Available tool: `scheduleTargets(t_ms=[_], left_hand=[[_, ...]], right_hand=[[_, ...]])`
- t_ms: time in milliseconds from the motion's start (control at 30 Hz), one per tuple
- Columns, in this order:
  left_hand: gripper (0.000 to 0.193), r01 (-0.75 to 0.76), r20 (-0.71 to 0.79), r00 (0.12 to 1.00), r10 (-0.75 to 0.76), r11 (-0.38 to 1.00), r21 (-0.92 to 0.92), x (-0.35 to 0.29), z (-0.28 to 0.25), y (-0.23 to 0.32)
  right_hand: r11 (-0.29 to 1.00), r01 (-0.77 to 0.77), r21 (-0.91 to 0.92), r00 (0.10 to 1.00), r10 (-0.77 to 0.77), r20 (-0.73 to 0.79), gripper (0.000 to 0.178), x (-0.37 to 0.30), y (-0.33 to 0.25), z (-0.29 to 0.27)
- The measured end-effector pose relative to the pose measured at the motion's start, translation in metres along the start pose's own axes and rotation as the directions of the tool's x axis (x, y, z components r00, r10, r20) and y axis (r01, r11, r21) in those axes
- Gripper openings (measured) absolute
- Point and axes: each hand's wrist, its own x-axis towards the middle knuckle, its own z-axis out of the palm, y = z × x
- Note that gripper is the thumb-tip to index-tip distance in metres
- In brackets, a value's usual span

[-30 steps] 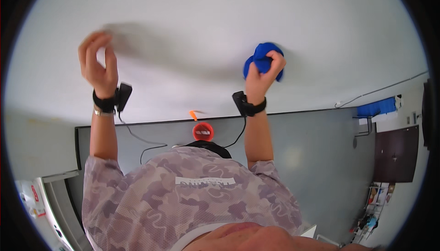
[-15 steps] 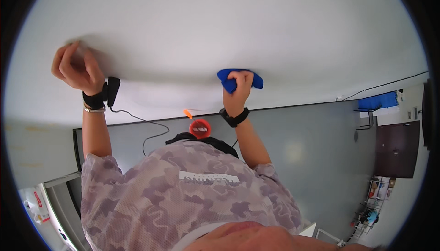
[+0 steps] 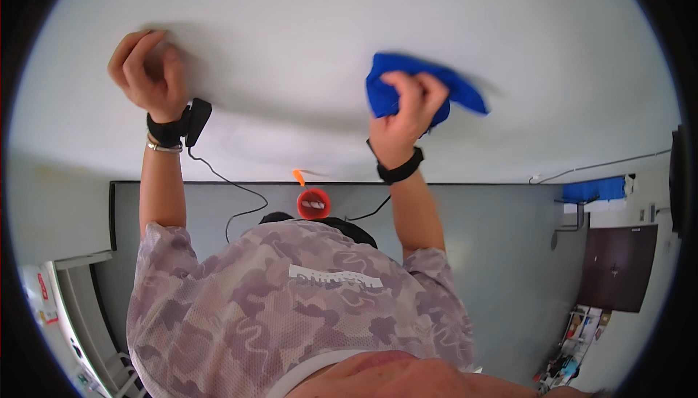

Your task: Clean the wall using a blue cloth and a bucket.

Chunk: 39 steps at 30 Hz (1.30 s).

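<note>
A blue cloth [image 3: 383,71] lies crumpled against the white wall [image 3: 291,27], its right corner hanging out to a point. My right hand [image 3: 408,111] presses on the cloth with bent fingers, part of it bunched under the palm. To the left, my left hand [image 3: 149,71] is loosely curled, thumb apart from the fingers, with fingertips at the wall and nothing visible in it. Black bands with small devices sit on both wrists; a cable [image 3: 236,189] runs down from the left one.
Below my hands, by the foot of the wall, stands a red bucket [image 3: 326,204]; an orange-handled tool [image 3: 299,177] shows at its rim. Grey floor [image 3: 494,252] stretches behind me. A dark door [image 3: 618,267], a blue item [image 3: 592,189] and a loaded rack [image 3: 574,340] are at right.
My right hand has moved up and to the right with the cloth, which now spreads wider. My left hand sits higher and slightly further right in view.
</note>
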Motion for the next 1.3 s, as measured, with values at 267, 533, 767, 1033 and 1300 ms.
scheduleTargets(t_ms=[267,533,767,1033,1300], left_hand=[[0.026,-0.045,-0.024,0.999,0.045,0.999,0.003,0.002,0.006,0.003],[0.029,-0.067,-0.049,0.996,0.068,0.997,0.035,0.002,0.002,-0.002],[0.030,-0.056,-0.048,0.997,0.059,0.997,0.058,0.005,0.005,0.004],[0.026,-0.010,-0.049,0.999,0.013,0.997,0.077,0.003,-0.003,0.009],[0.030,-0.049,-0.017,0.999,0.051,0.993,0.104,0.006,-0.002,0.008]], right_hand=[[0.955,-0.295,0.018,0.860,0.257,0.441,0.034,-0.169,0.022,0.019],[0.909,-0.292,0.297,0.941,0.328,-0.078,0.026,-0.024,-0.018,-0.031],[0.990,0.082,0.113,0.996,-0.084,0.013,0.054,0.055,-0.054,0.017],[0.985,-0.049,0.163,0.846,-0.045,0.532,0.045,-0.076,-0.019,0.032],[0.972,-0.042,0.233,0.995,0.019,0.097,0.033,-0.005,-0.034,-0.008]])
